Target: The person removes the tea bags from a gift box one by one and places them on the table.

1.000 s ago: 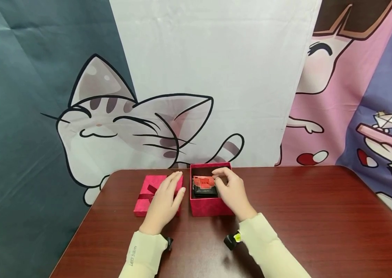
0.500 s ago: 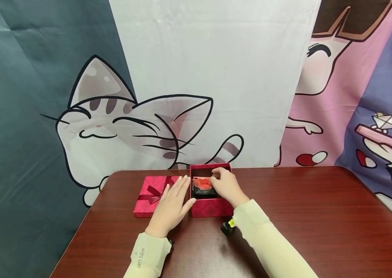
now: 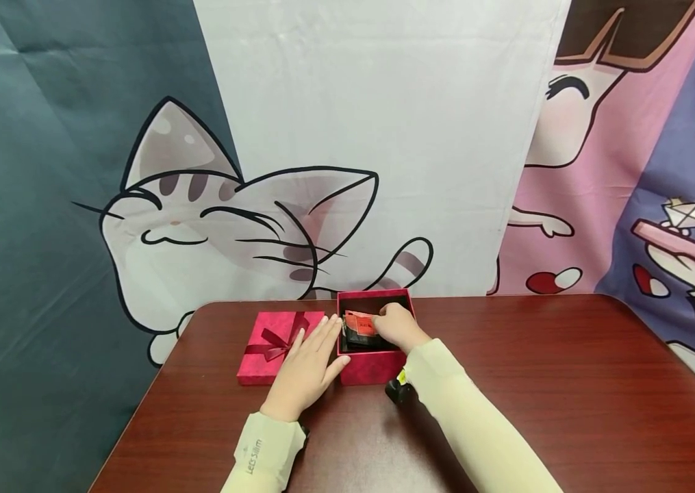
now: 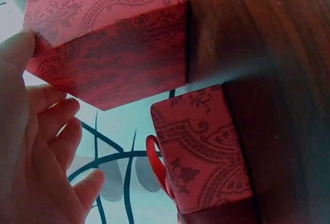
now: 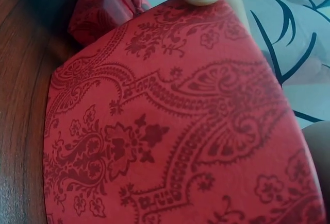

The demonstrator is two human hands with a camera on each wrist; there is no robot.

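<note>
At lower centre, the left hand rests straight-fingered by the box; the right hand dips inside, fingertips hidden, grip unclear.

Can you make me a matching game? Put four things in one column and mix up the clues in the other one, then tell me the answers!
Things:
1. lid
2. packet
3. left hand
4. right hand

Clues:
A. reaching into the open box
B. topped with a ribbon bow
C. black and orange-red
D. thumb spread out, by the box's left side

Right pairs: 1-B, 2-C, 3-D, 4-A
</note>
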